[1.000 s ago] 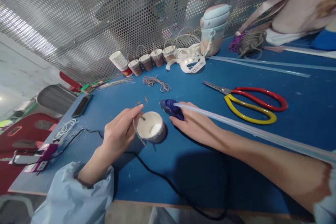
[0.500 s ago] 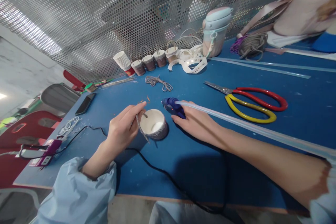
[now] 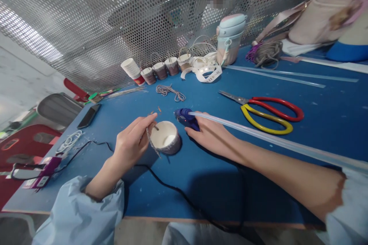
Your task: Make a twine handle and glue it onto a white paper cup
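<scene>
My left hand [image 3: 130, 138] is closed at the left side of a small cup [image 3: 172, 147], with white inside and grey cord around its outside. A strand of grey cord [image 3: 153, 146] hangs from between its fingers, beside the cup wall. The cup stands upright on the blue table. To its right, my right hand [image 3: 209, 132] is wrapped round a dark blue glue gun [image 3: 188, 119], whose nozzle points left and stays apart from the cup. A long clear glue stick [image 3: 253, 130] runs out of its back over my forearm.
Red-and-yellow-handled scissors [image 3: 267, 116] lie to the right. Behind are a cord bundle [image 3: 171, 92], several small wrapped cups [image 3: 160, 71], stacked paper cups [image 3: 130, 69], white ribbon [image 3: 205, 75] and a bottle [image 3: 230, 40]. A black cable [image 3: 172, 187] crosses the front; a phone [image 3: 89, 116] lies left.
The whole view has shifted slightly, so things on the table appear a little further left. Both hands keep their hold, and the cup stays between them.
</scene>
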`<state>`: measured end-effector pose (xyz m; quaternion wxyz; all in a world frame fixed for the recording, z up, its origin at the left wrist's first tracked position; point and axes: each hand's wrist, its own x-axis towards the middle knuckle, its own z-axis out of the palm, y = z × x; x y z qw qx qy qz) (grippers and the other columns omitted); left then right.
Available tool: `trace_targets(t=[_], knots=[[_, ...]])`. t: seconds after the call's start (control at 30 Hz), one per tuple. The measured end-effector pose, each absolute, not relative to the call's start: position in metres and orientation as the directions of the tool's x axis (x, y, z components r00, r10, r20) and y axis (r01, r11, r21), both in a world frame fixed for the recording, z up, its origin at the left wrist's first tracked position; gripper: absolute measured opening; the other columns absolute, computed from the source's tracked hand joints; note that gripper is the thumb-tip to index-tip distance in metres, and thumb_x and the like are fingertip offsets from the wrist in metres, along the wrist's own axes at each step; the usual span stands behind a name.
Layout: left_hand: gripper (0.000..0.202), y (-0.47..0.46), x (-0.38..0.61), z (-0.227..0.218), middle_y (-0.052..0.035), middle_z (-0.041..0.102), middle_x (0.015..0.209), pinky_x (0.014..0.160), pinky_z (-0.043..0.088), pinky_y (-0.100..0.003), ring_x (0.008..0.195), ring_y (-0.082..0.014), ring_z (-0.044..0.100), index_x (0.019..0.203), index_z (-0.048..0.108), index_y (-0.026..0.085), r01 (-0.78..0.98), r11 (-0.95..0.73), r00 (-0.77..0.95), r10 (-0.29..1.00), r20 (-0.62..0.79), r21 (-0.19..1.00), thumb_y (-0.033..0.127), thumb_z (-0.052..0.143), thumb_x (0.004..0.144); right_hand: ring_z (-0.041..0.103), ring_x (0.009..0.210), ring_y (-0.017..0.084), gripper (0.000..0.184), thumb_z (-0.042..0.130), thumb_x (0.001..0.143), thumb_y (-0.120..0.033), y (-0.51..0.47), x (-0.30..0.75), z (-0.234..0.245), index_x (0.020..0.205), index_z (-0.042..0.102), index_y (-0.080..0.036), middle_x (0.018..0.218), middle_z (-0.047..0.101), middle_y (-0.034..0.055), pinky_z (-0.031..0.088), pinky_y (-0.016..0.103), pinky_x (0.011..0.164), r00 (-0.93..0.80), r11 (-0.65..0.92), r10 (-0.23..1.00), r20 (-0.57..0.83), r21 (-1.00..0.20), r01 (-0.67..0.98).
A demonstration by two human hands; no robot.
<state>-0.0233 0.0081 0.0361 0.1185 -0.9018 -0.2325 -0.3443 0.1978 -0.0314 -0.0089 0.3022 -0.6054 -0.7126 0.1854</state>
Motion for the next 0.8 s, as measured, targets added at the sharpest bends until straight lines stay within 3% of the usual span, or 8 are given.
trace_targets(t=[0.67, 0.8], knots=[[0.029, 0.007, -0.0215, 0.0381, -0.0041, 0.072, 0.084, 0.069, 0.053, -0.021, 0.074, -0.0108, 0.068, 0.115, 0.059, 0.018, 0.509, -0.859, 0.655, 0.341, 0.674, -0.06, 0.01, 0.052, 0.089, 0.057, 0.103, 0.026, 0.026, 0.054, 0.087, -0.028, -0.031, 0.1962, -0.0091, 0.11, 0.06, -0.016, 0.109, 0.064, 0.0106, 0.041, 0.034, 0.089, -0.065, 0.175, 0.977, 0.202, -0.594, 0.785], [0.029, 0.0073, -0.021, 0.0376, -0.005, 0.072, 0.084, 0.069, 0.052, -0.021, 0.075, -0.011, 0.067, 0.114, 0.06, 0.016, 0.497, -0.867, 0.646, 0.336, 0.685, -0.043, 0.007, 0.053, 0.087, 0.06, 0.095, 0.026, 0.022, 0.053, 0.087, -0.028, -0.0325, 0.195, -0.0049, 0.103, 0.061, -0.015, 0.103, 0.065, 0.0111, 0.044, 0.034, 0.082, -0.056, 0.148, 0.983, 0.175, -0.574, 0.805]])
